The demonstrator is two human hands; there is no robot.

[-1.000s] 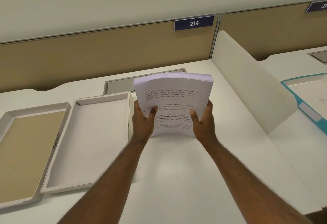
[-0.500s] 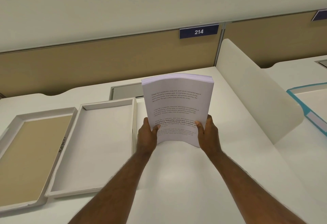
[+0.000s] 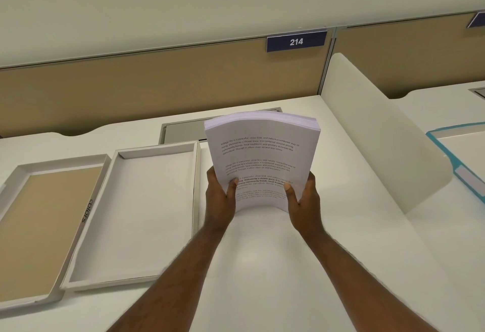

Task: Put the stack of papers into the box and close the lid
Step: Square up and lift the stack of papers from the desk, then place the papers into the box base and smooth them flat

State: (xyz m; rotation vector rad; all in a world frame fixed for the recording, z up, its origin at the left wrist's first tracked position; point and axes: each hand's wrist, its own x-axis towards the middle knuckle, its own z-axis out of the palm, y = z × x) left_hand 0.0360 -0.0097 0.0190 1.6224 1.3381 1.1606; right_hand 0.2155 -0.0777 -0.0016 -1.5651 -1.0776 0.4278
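Note:
A thick stack of printed white papers [image 3: 262,153] stands nearly upright above the desk, slightly bowed. My left hand [image 3: 220,195] grips its lower left edge and my right hand [image 3: 304,200] grips its lower right edge, thumbs on the front page. To the left of the stack lies the open white box [image 3: 136,213], shallow and with nothing in it. Further left the lid [image 3: 39,226] lies upside down with a tan inside and a word printed on its side wall.
A curved white divider [image 3: 380,142] rises on the right of the desk. Beyond it lies a teal-edged folder [image 3: 456,158]. A grey cable hatch [image 3: 181,132] sits behind the box. A tan partition with a "214" sign [image 3: 296,41] runs along the back.
The stack has tipped from leaning away to nearly upright, and my hands now hold it lower on its edges. The view has tilted up slightly.

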